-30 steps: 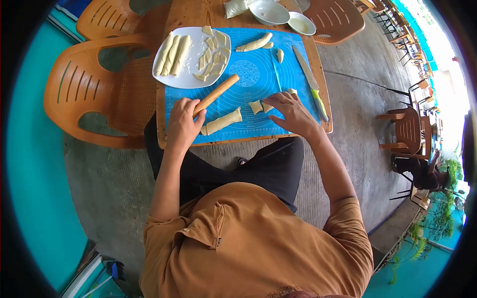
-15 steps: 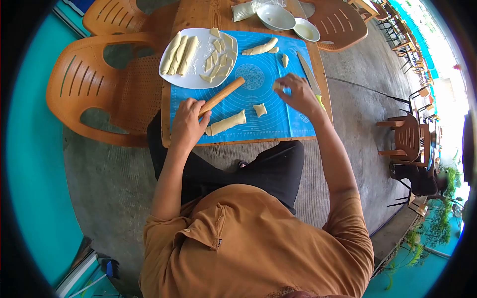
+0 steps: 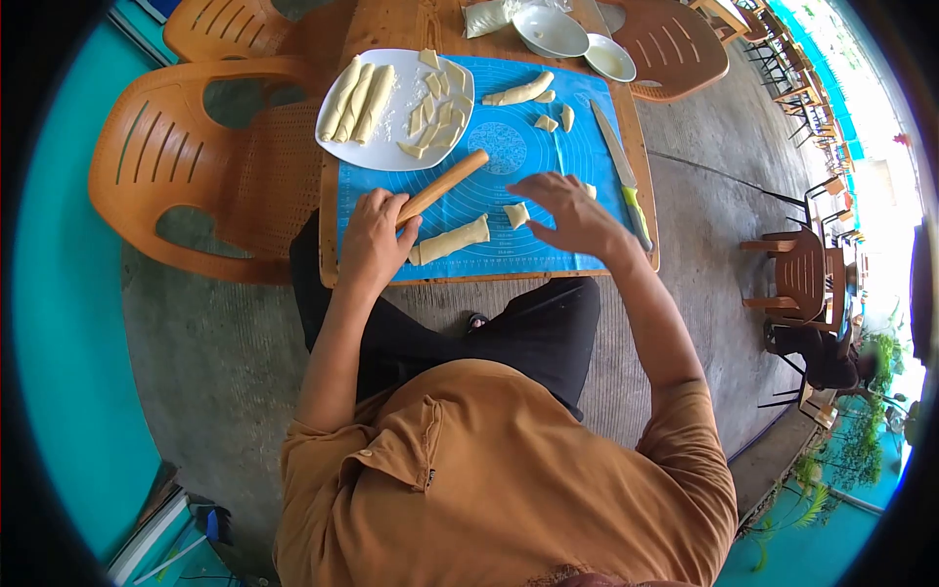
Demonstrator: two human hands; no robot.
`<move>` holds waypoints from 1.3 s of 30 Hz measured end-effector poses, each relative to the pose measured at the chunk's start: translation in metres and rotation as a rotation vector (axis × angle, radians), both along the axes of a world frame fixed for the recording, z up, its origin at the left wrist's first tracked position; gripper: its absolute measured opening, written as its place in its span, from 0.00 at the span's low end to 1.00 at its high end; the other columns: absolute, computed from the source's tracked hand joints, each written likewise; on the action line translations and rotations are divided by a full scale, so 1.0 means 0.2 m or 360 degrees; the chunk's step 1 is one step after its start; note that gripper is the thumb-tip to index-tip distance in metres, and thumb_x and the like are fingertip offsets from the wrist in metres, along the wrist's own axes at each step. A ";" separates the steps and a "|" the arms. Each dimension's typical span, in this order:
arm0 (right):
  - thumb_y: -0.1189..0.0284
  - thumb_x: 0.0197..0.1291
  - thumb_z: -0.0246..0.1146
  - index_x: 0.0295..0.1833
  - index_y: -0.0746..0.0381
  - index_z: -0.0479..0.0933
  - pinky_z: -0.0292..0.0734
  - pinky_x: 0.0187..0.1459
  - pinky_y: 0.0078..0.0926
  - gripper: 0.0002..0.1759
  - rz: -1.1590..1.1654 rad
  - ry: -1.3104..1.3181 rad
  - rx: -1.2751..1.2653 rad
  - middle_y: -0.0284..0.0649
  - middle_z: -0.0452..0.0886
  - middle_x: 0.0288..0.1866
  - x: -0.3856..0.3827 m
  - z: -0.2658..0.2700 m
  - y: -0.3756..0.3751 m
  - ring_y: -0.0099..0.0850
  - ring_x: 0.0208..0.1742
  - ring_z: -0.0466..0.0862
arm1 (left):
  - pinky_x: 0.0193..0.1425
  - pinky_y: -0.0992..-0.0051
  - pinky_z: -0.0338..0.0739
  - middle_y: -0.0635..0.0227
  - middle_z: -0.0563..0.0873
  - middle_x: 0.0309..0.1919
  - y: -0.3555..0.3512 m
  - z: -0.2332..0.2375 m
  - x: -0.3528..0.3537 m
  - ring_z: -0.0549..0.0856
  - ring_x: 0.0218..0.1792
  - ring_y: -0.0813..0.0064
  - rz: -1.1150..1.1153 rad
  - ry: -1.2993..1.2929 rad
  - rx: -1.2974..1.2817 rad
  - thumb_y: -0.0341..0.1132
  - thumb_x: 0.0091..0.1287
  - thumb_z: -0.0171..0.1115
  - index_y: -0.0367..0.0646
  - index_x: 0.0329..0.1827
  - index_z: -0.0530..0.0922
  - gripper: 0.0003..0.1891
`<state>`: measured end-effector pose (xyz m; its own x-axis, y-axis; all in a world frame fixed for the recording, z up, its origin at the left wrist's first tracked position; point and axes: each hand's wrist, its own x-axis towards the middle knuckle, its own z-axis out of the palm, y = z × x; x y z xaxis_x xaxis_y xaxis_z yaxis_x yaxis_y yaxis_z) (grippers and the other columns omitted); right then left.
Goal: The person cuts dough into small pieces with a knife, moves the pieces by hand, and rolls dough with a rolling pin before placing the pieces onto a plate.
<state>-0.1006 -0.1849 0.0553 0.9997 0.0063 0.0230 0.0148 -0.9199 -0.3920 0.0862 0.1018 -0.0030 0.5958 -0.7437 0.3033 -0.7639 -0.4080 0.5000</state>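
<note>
My left hand (image 3: 372, 235) is closed around one end of a wooden rolling pin (image 3: 445, 186), which slants up across the blue baking mat (image 3: 489, 191). My right hand (image 3: 572, 213) hovers over the mat with fingers apart, holding nothing. Just left of its fingers lies a small square of dough (image 3: 515, 215); another bit of dough (image 3: 589, 191) peeks out behind it. A thick dough roll (image 3: 450, 242) rests near my left hand. Farther up are a filled-looking dough roll (image 3: 520, 90) and several small pieces (image 3: 546, 123). A knife (image 3: 616, 147) with a green handle lies along the right edge.
A white plate (image 3: 391, 157) at the upper left carries three long twisted rolls and several flat dough strips. Two bowls (image 3: 550, 31) and a plastic bag of white powder (image 3: 489, 18) stand at the back of the wooden table (image 3: 430, 29). Orange chairs (image 3: 186, 166) flank it.
My right hand has moved down and left, letting go of a small dough piece, which now lies by the others near the upper roll. The left hand stays on the rolling pin.
</note>
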 end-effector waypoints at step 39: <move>0.66 0.72 0.75 0.67 0.56 0.86 0.75 0.66 0.46 0.21 -0.0741 -0.0623 -0.0149 0.41 0.87 0.62 0.00 -0.15 -0.03 0.43 0.66 0.85 | 0.67 0.55 0.76 0.62 0.85 0.53 -0.12 0.05 -0.31 0.84 0.58 0.58 -0.0314 -0.0242 0.0159 0.41 0.69 0.79 0.40 0.64 0.84 0.24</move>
